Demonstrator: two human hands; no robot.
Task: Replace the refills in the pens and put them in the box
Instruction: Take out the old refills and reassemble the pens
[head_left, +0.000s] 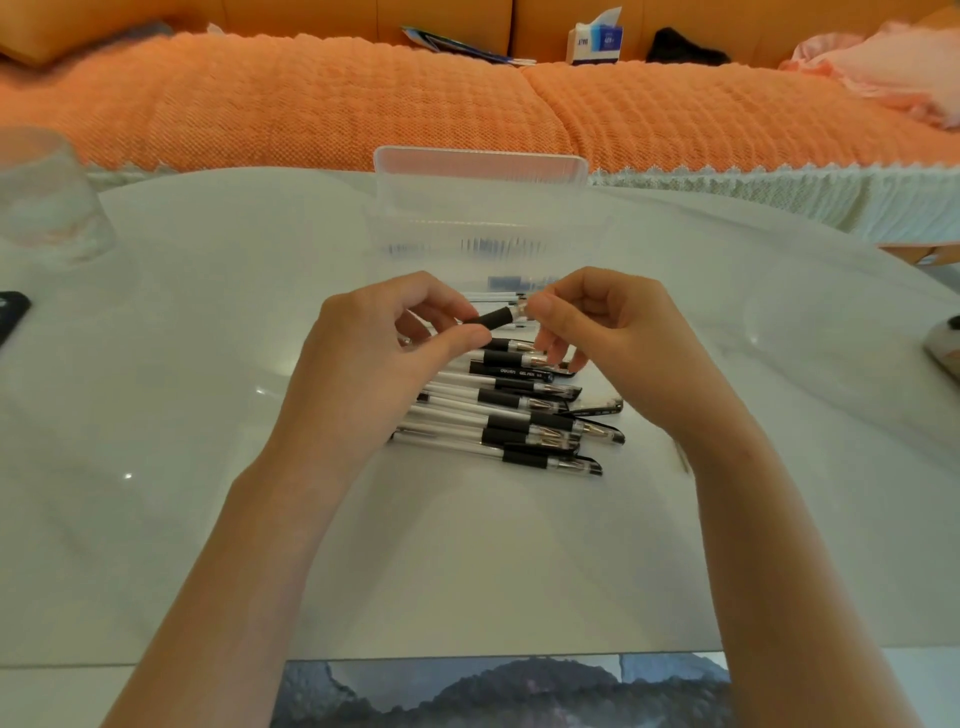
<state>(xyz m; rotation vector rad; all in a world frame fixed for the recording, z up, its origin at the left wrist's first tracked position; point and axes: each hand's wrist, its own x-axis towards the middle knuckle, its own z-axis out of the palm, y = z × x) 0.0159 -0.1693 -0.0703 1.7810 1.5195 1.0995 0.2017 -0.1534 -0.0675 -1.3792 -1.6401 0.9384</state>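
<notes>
A white glossy table (208, 415) seen from above, with a person's two bare forearms reaching in from six o'clock. At the far left edge, near nine o'clock, lies part of a flat dark object (10, 314), cut off by the frame. Just above it, at about ten o'clock, stands a clear glass (47, 202), blurred.

Left of centre, the left hand (384, 343) is raised over the table. Its thumb and curled fingers pinch the black rubber sleeve of a single pen (491, 317), held level and pointing towards three o'clock. Directly under both hands, at the middle of the picture, rests a heap of pens (509, 410), clear barrels with black sleeves, all lying roughly nine to three o'clock, some stacked on others.

At twelve o'clock from the hands stands a clear ribbed plastic box (480, 156), open at the top; dark streaks show through its wall, too blurred to name.

Right of centre, the right hand (597, 327) pinches the same pen's pale tip end between thumb and forefinger, its other fingers curled loosely beneath.

Behind the table runs an orange quilted sofa cover (311, 104). On it, at about one o'clock, sits a white and blue tissue box (596, 41); at two o'clock, a pink cloth (883, 62).
</notes>
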